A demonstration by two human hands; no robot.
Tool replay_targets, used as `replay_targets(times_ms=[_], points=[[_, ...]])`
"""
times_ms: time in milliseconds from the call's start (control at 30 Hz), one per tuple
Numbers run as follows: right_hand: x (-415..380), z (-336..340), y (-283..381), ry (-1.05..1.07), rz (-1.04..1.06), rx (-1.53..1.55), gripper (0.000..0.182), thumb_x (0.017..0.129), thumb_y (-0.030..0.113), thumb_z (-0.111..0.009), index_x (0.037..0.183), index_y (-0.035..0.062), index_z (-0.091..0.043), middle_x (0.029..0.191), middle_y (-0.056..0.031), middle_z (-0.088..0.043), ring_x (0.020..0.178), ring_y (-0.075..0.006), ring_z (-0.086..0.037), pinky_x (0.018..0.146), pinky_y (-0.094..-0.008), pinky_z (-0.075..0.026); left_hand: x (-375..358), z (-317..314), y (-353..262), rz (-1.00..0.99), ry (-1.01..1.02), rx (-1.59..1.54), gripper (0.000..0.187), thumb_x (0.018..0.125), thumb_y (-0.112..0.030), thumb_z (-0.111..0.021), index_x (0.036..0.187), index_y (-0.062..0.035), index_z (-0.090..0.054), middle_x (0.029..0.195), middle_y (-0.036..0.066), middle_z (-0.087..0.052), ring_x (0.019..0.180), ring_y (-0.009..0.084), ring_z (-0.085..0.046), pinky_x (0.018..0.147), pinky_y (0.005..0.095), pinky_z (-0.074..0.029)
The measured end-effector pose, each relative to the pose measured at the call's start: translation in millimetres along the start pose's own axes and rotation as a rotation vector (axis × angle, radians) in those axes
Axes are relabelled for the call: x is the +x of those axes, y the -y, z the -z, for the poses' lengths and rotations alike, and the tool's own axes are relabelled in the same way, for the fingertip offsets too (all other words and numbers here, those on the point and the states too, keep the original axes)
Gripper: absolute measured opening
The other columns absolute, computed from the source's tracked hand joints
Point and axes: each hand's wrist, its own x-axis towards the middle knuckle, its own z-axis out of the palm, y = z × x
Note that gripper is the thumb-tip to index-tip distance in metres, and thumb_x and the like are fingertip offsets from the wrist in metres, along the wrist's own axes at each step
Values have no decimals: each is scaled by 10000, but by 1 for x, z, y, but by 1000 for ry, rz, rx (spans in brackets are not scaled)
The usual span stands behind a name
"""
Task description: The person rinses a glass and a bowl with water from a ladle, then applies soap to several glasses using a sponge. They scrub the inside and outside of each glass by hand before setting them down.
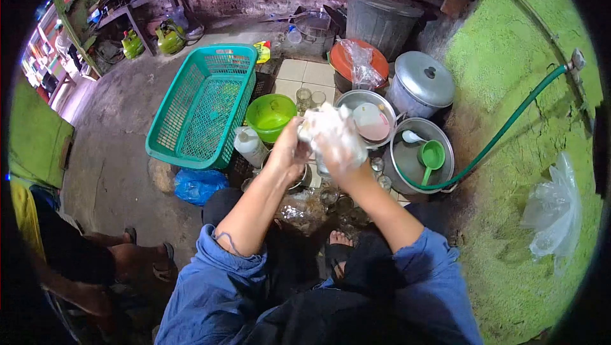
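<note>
Both hands meet in front of me, closed around a white, foam-covered lump (pixel 330 122) that looks like a soapy scrubber. My right hand (pixel 342 157) is smeared by motion and coated in suds as it grips the lump. My left hand (pixel 291 153) curls its fingers at the lump's left side; whatever it holds is hidden by foam. Just beyond stand several clear glasses (pixel 305 98). More glasses (pixel 330 195) sit on the wet floor below my hands. A bright green bowl (pixel 272 116) and a white bottle (pixel 250 146) are left of my hands.
At left lies a teal plastic basket (pixel 167 110), with a blue plastic bag (pixel 200 186) near it. To the right are a metal basin of liquid (pixel 370 121), a pot holding a green dipper (pixel 432 154), a lidded pot (pixel 423 84) and a green hose (pixel 509 130). Another person's leg (pixel 137 262) is at lower left.
</note>
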Motion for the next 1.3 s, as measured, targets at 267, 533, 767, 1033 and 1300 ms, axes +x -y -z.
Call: replay_targets(times_ms=[267,533,767,1033,1300], points=[[12,-2,-9,77,88,12,251,774,109,-585,1021,78,-620,1252,-124,-525,1212,-368,-437,1004,-515,-352,-13,-12,-12,-87,-31,18,355,954,-352,-365,1050,-62,-546,932,69,-624,866,189,-605,836,357,-474],[-7,1,9,183,80,117,319,719,67,-590,1036,72,-620,1230,-145,-510,1219,-404,-407,997,-526,-356,-25,-17,-38,-54,-106,-256,436,883,-467,-509,992,-49,-576,848,67,-622,723,170,-615,673,310,-524],[18,-7,-4,-18,-554,764,565,763,28,-565,1298,17,-384,1282,-193,-452,1189,-309,-453,995,-360,-365,2,-14,5,-49,240,-301,494,943,-460,-378,1178,-52,-530,1143,117,-599,1001,245,-594,906,399,-465],[-33,-24,8,47,-872,1214,434,870,7,-450,1301,-11,-393,1248,-122,-489,1128,-195,-485,954,-315,-400,42,31,4,19,368,-380,338,922,-381,-381,947,-93,-558,935,124,-623,831,250,-615,752,394,-529],[-7,-15,2,64,-1032,1397,428,854,69,-513,1269,7,-428,1209,-98,-534,1111,-175,-518,944,-321,-416,15,-15,14,-69,332,-308,371,933,-366,-385,1067,-61,-548,976,100,-614,883,247,-614,819,391,-511]])
